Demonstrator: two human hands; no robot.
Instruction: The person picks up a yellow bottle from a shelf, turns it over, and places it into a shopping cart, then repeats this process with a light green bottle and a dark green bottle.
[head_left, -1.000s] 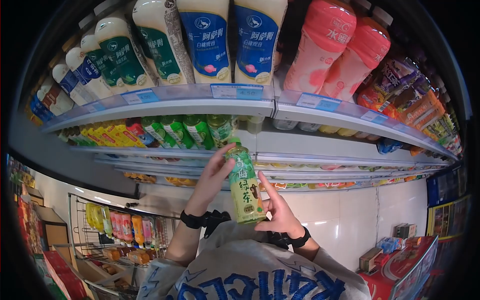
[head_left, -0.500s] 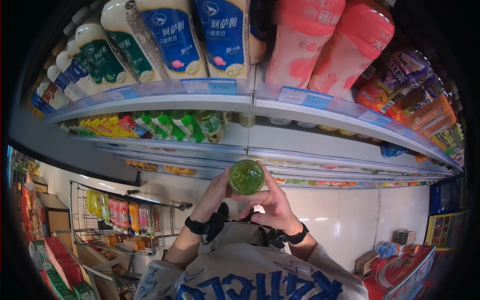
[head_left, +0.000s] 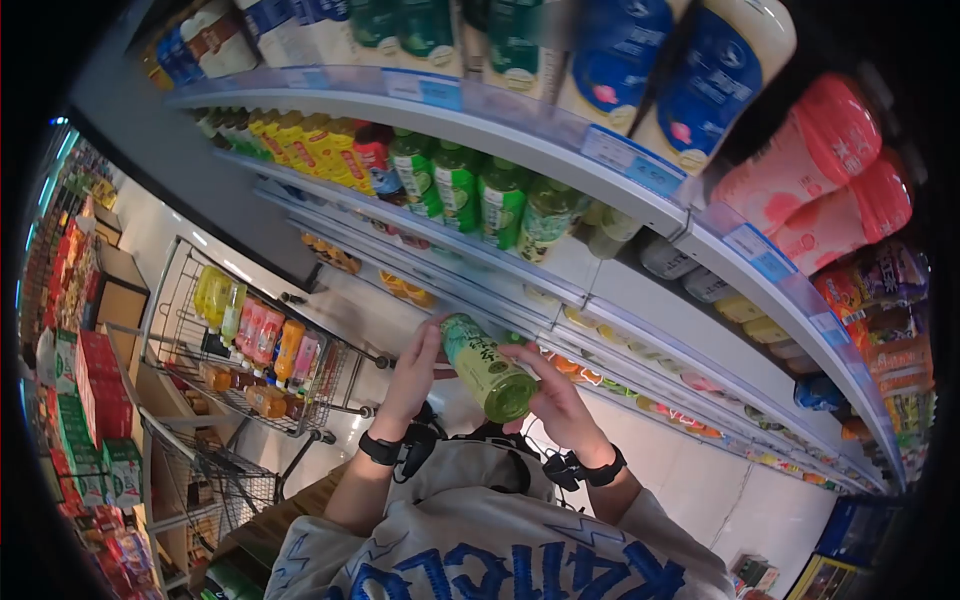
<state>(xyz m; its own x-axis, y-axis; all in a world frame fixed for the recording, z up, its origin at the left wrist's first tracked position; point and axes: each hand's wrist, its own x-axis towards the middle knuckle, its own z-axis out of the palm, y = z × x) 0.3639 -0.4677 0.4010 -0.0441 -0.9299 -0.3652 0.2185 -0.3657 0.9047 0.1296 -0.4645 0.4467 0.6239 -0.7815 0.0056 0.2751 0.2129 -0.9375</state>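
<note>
A green tea bottle [head_left: 488, 372] with a pale green label lies tilted between my two hands, in front of my chest and below the shelf. Its base points toward me and to the right. My left hand [head_left: 412, 368] is closed on the bottle's far left end, fingers along its side. Near the base, my right hand [head_left: 562, 402] grips the opposite side, thumb and fingers against the plastic. Black straps circle both wrists. On the shelf ahead, a similar pale-labelled bottle [head_left: 548, 220] stands beside several green-labelled bottles [head_left: 460, 188].
Shelf edges [head_left: 390, 108] with price tags curve across the front. Milk-tea bottles [head_left: 708, 80] and pink bottles [head_left: 800, 165] stand on the upper shelf. At left is a wire cart [head_left: 165, 340] holding coloured drinks [head_left: 262, 330]. Red and green boxes [head_left: 98, 375] are stacked beyond it.
The bottle has turned from end-on to slanted, so its label now shows. My view has rotated, bringing the left part of the shelves and the cart further into sight.
</note>
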